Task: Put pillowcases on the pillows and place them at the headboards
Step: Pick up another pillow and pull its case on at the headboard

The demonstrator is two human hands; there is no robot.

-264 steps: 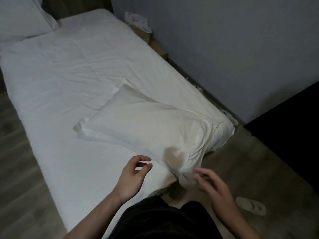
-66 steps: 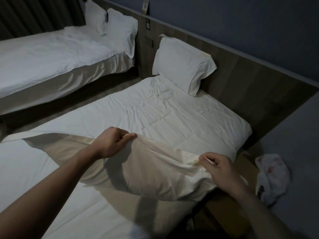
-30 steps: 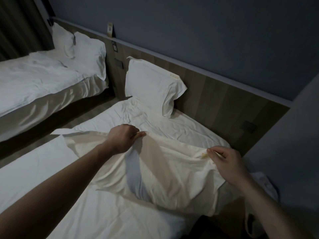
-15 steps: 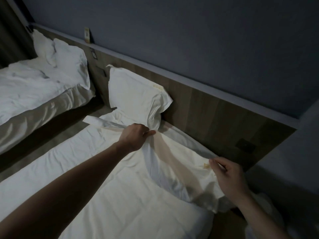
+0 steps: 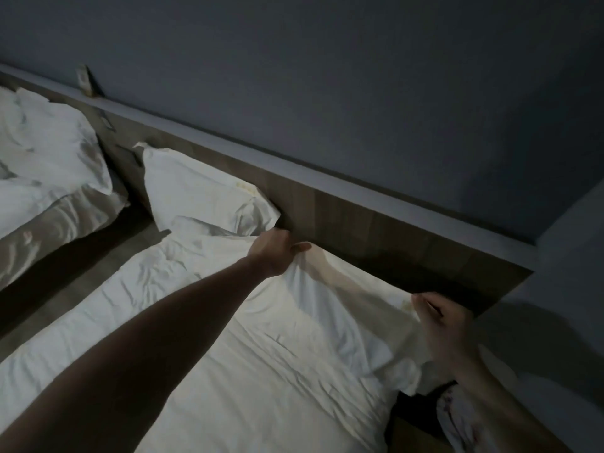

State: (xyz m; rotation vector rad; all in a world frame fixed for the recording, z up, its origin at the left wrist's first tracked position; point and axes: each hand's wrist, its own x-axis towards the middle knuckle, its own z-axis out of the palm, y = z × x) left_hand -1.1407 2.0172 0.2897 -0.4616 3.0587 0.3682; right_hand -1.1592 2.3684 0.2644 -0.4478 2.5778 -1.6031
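Note:
I hold a white cased pillow [image 5: 330,308] by its top edge, close against the wooden headboard [image 5: 376,230]. My left hand [image 5: 273,253] grips the pillow's left upper corner. My right hand [image 5: 439,318] pinches its right upper corner. Another cased pillow [image 5: 202,194] leans upright against the headboard just to the left, touching the one I hold. The white bed [image 5: 228,387] lies below both.
A second bed with white pillows [image 5: 49,152] stands at the left across a narrow floor gap [image 5: 81,273]. A crumpled white bag [image 5: 457,416] lies beside the bed at the lower right. A grey wall [image 5: 359,93] rises above the headboard.
Both hands carried the pillow from the middle of the bed up to the headboard. It now sits next to the leaning pillow, nearly against the wood.

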